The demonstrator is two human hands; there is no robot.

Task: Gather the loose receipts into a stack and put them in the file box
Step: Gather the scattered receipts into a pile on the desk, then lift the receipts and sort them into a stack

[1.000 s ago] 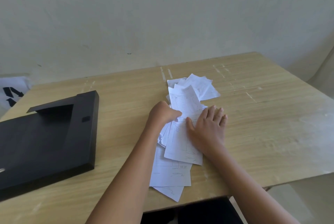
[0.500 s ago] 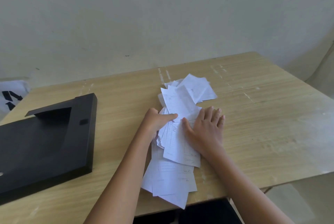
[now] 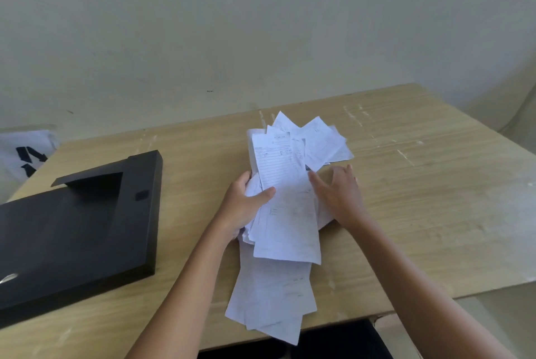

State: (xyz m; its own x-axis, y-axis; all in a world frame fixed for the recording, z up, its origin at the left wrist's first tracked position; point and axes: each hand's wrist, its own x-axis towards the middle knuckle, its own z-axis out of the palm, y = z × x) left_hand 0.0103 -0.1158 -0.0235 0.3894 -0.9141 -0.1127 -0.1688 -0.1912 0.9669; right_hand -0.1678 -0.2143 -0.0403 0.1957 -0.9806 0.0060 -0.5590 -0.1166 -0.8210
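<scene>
Many loose white receipts [image 3: 285, 213] lay in an uneven, fanned pile near the middle of the wooden table [image 3: 420, 199], the far sheets spreading toward the wall and the nearest sheets overhanging the table's front edge. The left hand [image 3: 243, 208] gripped the pile's left side, thumb pressed on the top sheet and fingers curled beneath the edge (the fingertips were hidden by paper). The right hand [image 3: 339, 193] met the pile's right edge, thumb touching the upper sheets and fingers extended, relaxed and slightly spread over the tabletop just beside the paper; it enclosed nothing. The pile thus sat between the two hands, its upper part lifted and tilted against the left palm, while the lower sheets lay flat.

The black file box [image 3: 81, 222] lay to the left of the receipts, apart from them and from both hands, with its lid [image 3: 87, 179] tilted up at the far end. A white bag with black markings [image 3: 26, 155] showed beyond the table's far left corner, against the pale wall [image 3: 261, 25].
</scene>
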